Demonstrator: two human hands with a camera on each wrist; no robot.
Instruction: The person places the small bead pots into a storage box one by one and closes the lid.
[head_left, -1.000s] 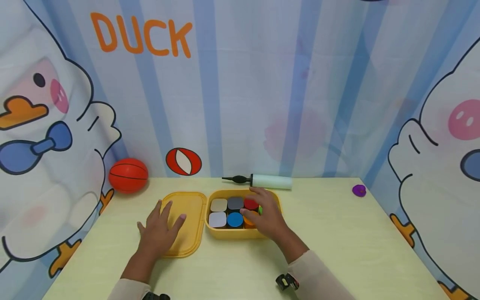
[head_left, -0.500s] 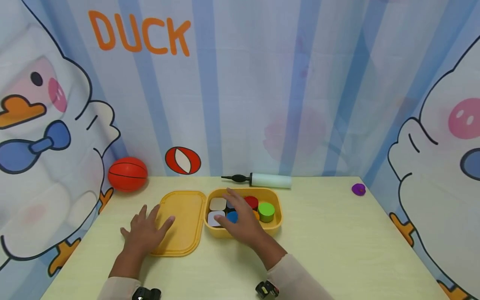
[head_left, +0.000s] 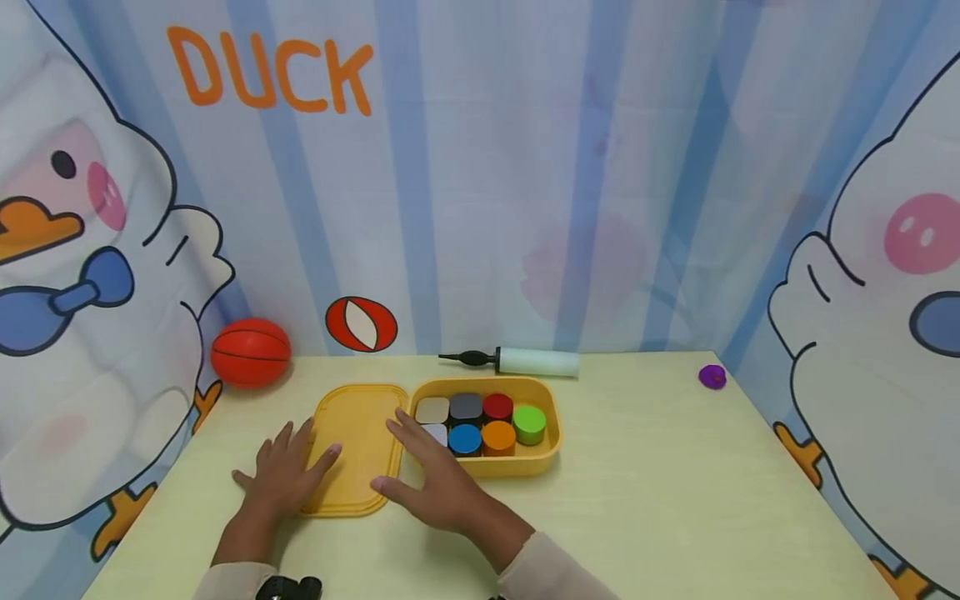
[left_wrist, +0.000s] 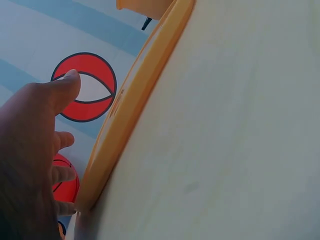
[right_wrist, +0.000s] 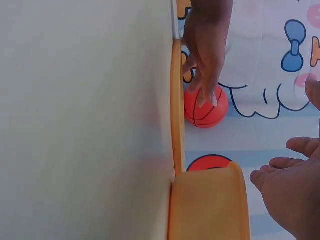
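Note:
In the head view my left hand [head_left: 279,479] is spread at the left edge of a flat yellow lid [head_left: 360,467], palm down and holding nothing. My right hand [head_left: 442,492] hovers with straight, parted fingers between that lid and a yellow box [head_left: 487,468], also without anything in its grasp. Small round and square pots fill much of the box: an orange one [head_left: 498,437], a green one [head_left: 529,425], a blue one [head_left: 465,438], a red one [head_left: 498,407], a grey one [head_left: 466,406], a beige one [head_left: 432,409] and a white one, partly hidden by my right fingers.
A red basketball [head_left: 251,353] sits at the table's back left. Behind the box lies a hand pump [head_left: 536,362] with a black nozzle. A small purple object [head_left: 712,377] rests near the back right corner. A duck-print curtain [head_left: 487,167] hangs behind the table.
My right hand has moved left from above the right side of the box to beside the lid, uncovering most of the pots. My left hand has shifted slightly left.

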